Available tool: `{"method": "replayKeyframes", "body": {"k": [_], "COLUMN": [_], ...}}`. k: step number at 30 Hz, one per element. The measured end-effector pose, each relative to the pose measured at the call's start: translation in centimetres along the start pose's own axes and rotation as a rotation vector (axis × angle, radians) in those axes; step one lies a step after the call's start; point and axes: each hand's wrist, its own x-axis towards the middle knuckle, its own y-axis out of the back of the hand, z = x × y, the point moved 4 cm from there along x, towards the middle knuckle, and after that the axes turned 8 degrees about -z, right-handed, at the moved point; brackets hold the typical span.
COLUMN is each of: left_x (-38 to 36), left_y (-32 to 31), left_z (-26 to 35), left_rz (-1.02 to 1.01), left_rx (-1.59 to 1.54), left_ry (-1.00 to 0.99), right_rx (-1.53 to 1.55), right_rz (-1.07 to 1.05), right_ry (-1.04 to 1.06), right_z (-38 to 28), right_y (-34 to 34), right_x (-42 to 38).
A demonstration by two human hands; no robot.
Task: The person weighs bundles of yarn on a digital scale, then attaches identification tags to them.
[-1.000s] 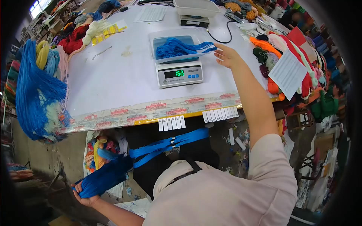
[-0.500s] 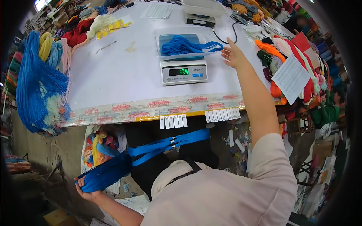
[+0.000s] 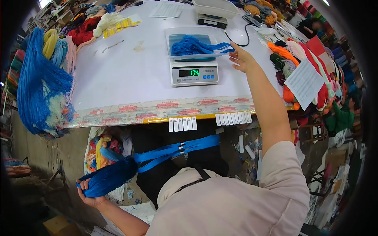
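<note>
My left hand (image 3: 91, 192), low at the left, is closed around the end of a dark blue yarn hank (image 3: 112, 177). Bright blue strands (image 3: 177, 151) with small white tags lie across my lap beside it. On the table, a blue yarn skein (image 3: 193, 46) rests in a clear plastic tray (image 3: 184, 31) on an electronic scale (image 3: 194, 78), whose green display reads 174, perhaps with a decimal point. One looped end of that skein reaches over the tray's right rim. My right hand (image 3: 242, 59) is right at this loop, fingers apart, thumb side up.
Large blue hanks (image 3: 41, 86) hang over the table's left edge. Colourful yarn and a paper sheet (image 3: 304, 83) lie at the right. A second scale (image 3: 212, 21) stands behind, near a black cable (image 3: 249, 35). White labels (image 3: 183, 124) line the front edge. A yarn-filled bag (image 3: 104, 151) sits below.
My right hand has shifted slightly so its fingers meet the skein's loop. My left hand has turned the dark blue hank a little. The view has shifted slightly.
</note>
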Motion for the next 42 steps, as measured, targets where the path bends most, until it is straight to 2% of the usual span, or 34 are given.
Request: {"method": "replayKeyframes", "body": {"k": [3, 4, 6, 7, 8, 9, 11, 13, 14, 16, 18, 19, 20, 22, 23, 25, 26, 27, 28, 30, 32, 33, 34, 36, 39, 42], "left_x": [-0.3, -0.5, -0.9, -1.1, -1.3, -1.4, -1.2, -1.5, -1.4, -1.2, -2.1, -2.5, -2.8, -2.9, -2.8, -3.8, -4.1, -4.6, -5.0, -5.7, -6.1, -6.0, -6.1, -6.3, -6.3, -6.2], "left_y": [-0.8, -1.3, -2.6, -3.2, -3.5, -4.2, -6.4, -9.1, -10.9, -12.9, -13.9, -14.0, -14.0, -13.2, -12.8, -12.9, -12.7, -12.7, -12.8, -12.4, -12.3, -12.4, -12.4, -12.2, -12.3, -11.9], "left_z": [0.0, -0.2, -0.5, -0.8, -1.2, -1.7, -3.8, -6.1, -7.1, -7.8, -8.4, -8.4, -8.4, -8.4, -8.7, -10.0, -10.7, -11.3, -11.7, -13.0, -14.1, -14.8, -15.5, -16.7, -17.8, -17.9], "left_rz": [-0.073, -0.069, -0.197, -0.339, -0.394, -0.447, -0.536, -0.551, -0.608, -0.650, -0.623, -0.619, -0.618, -0.469, -0.429, -0.239, -0.260, -0.277, -0.294, -0.274, -0.258, -0.266, -0.275, -0.294, -0.315, -0.241], "left_rx": [0.045, 0.042, -0.035, -0.038, -0.078, -0.112, -0.142, -0.087, -0.009, 0.274, 0.410, 0.480, 0.549, 0.579, 0.577, 0.539, 0.515, 0.546, 0.581, 0.542, 0.556, 0.556, 0.563, 0.581, 0.608, 0.631], "left_ry": [-0.004, -0.009, -0.077, -0.063, -0.066, -0.069, 0.002, 0.089, 0.152, 0.227, 0.291, 0.337, 0.383, 0.444, 0.437, 0.307, 0.272, 0.287, 0.299, 0.318, 0.355, 0.368, 0.407, 0.464, 0.426, 0.456], "right_rx": [0.023, 0.079, 0.132, -0.081, -0.294, -0.195, -0.790, -1.073, -1.181, -1.441, -1.347, -1.447, -1.330, -1.064, -1.074, -0.673, -0.501, -0.482, -0.377, -0.206, -0.003, 0.114, 0.218, 0.268, 0.348, 0.357], "right_rz": [0.033, 0.079, 0.175, 0.166, 0.149, 0.175, 0.128, -0.422, -0.672, -1.063, -1.308, -1.281, -1.290, -1.213, -1.200, -1.148, -1.135, -1.059, -0.983, -0.698, -0.285, -0.116, -0.002, 0.032, 0.042, 0.019], "right_ry": [0.029, 0.086, 0.201, 0.346, 0.487, 0.759, 1.068, 1.147, 1.091, 1.044, 1.069, 0.977, 0.967, 0.970, 0.964, 0.750, 0.724, 0.765, 0.651, 0.559, 0.405, 0.294, 0.065, -0.040, -0.078, 0.016], "right_z": [0.2, 0.2, -0.3, -1.7, -3.2, -4.0, -4.4, 0.2, 3.4, 7.0, 8.9, 8.1, 8.3, 8.2, 8.7, 9.3, 10.7, 12.0, 14.3, 17.5, 21.9, 23.5, 25.5, 26.6, 26.1, 25.7], "right_y": [-0.2, 0.2, 0.8, -0.3, -1.6, -6.0, -16.3, -26.8, -30.3, -34.3, -35.6, -35.9, -35.8, -34.7, -34.2, -31.9, -30.5, -29.1, -27.2, -22.6, -16.9, -14.4, -12.2, -10.9, -11.8, -11.8], "right_x": [0.0, 0.7, 1.9, 0.8, -0.5, -3.7, -11.0, -22.1, -26.3, -34.5, -38.0, -39.8, -39.7, -39.1, -39.3, -38.9, -38.4, -37.6, -36.1, -33.7, -29.4, -27.6, -25.8, -23.9, -22.2, -20.9]}}
